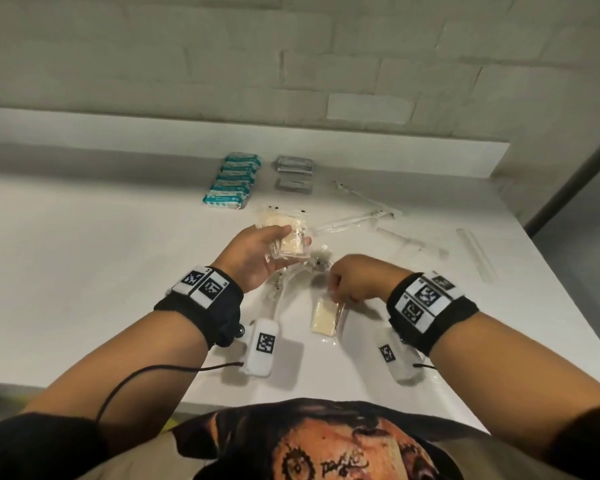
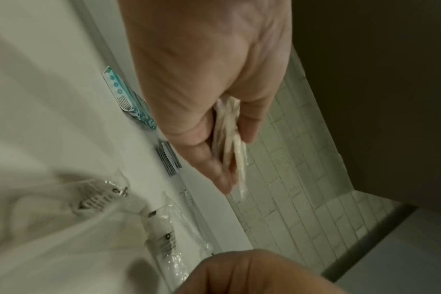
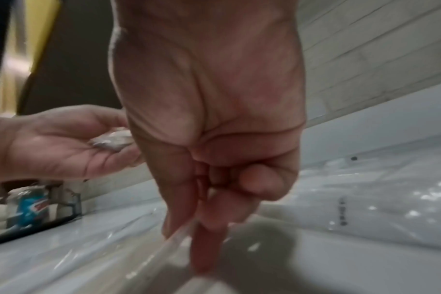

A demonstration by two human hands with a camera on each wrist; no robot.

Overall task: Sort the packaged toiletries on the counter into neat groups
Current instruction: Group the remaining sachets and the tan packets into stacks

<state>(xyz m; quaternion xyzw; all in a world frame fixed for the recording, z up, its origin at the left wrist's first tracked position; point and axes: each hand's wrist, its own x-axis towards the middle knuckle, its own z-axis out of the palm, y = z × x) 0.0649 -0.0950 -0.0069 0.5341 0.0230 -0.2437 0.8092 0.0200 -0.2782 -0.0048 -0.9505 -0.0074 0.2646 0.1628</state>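
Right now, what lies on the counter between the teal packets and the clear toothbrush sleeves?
Two stacks of grey sachets, one behind the other, seen in the head view.

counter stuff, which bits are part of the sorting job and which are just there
Part of the job:
- beige packets in left hand
- beige packet pinched by right hand
- teal packs
- grey sachets
- wrapped combs

Just there:
- wrist bands
- tiled wall
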